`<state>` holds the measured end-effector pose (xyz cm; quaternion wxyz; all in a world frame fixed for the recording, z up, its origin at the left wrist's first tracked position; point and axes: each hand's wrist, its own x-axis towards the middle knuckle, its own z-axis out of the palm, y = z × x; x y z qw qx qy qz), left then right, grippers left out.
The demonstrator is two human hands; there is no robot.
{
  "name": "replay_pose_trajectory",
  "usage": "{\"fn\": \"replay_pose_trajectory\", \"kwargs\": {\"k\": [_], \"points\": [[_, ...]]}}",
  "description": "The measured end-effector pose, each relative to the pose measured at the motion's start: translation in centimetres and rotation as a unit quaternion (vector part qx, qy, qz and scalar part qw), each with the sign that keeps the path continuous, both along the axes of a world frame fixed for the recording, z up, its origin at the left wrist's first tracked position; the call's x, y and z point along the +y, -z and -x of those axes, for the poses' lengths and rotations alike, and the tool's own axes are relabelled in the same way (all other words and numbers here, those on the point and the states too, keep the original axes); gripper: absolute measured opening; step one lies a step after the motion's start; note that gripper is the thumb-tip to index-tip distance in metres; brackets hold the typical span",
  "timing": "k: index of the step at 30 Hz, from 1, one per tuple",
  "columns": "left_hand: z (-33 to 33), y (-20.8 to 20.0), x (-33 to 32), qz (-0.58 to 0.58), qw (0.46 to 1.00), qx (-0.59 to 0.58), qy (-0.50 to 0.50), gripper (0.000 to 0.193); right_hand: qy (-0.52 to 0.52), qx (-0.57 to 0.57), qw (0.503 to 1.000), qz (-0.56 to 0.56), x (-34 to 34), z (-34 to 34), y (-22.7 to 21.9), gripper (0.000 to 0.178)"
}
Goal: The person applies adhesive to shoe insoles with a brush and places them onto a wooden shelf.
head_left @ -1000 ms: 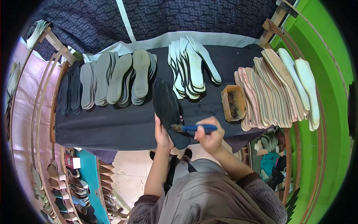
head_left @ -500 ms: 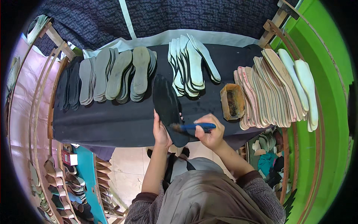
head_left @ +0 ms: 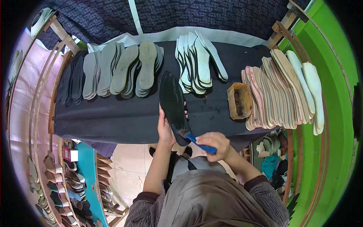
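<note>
My left hand [head_left: 165, 128] grips a black insole [head_left: 171, 100] from beneath, its thumb along the left edge and fingertips showing at the right edge. The insole is held over the front edge of the dark-covered table [head_left: 124, 121]. In my right hand [head_left: 214, 145] is a blue-handled paintbrush [head_left: 201, 143], fingers closed round the handle. Its bristles touch the insole's near end, where the surface looks wet. To the right stands an open, many-sided container [head_left: 231, 104], dark and stained inside.
Grey insoles [head_left: 126, 68] lie in overlapping stacks at the left, with black ones [head_left: 78, 79] beside them. White insoles [head_left: 202, 62] are piled at the back middle. A long row of beige insoles [head_left: 281, 89] lines the right. Shelves of shoe parts [head_left: 77, 178] stand lower left.
The brush has moved down the insole to its near end, and its handle has swung to slope down to the right. The view has shifted slightly.
</note>
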<state>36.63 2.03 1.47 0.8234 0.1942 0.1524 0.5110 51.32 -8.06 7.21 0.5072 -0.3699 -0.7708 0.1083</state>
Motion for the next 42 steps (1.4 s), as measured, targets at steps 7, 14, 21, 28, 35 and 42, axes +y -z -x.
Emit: {"fn": "replay_pose_trajectory", "kwargs": {"k": [7, 14, 21, 28, 35, 42], "points": [[-0.4, -0.3, -0.1, -0.014, 1.000, 0.007, 0.009, 0.059, 0.050, 0.046, 0.996, -0.053, 2.9, 1.4, -0.7, 0.032], [0.3, 0.3, 0.1, 0.007, 0.999, -0.030, 0.022, 0.049, -0.016, -0.029, 0.999, -0.040, 0.8, 1.0, 0.6, 0.029], [-0.1, -0.2, -0.1, 0.006, 1.000, -0.014, 0.011, 0.059, 0.017, 0.033, 0.998, -0.044, 1.6, 0.8, -0.1, 0.033], [0.2, 0.0, 0.0, -0.009, 1.000, -0.001, -0.002, 0.059, 0.010, 0.004, 1.000, -0.017, 0.3, 0.8, 0.7, 0.033], [0.1, 0.0, 0.1, -0.008, 1.000, -0.026, 0.001, 0.060, 0.034, 0.056, 0.998, -0.017, 1.1, 0.8, 0.3, 0.034], [0.3, 0.1, 0.1, -0.024, 0.999, 0.008, -0.032, 0.054, 0.025, 0.018, 1.000, -0.004, -1.5, 0.5, 1.4, 0.033]]}}
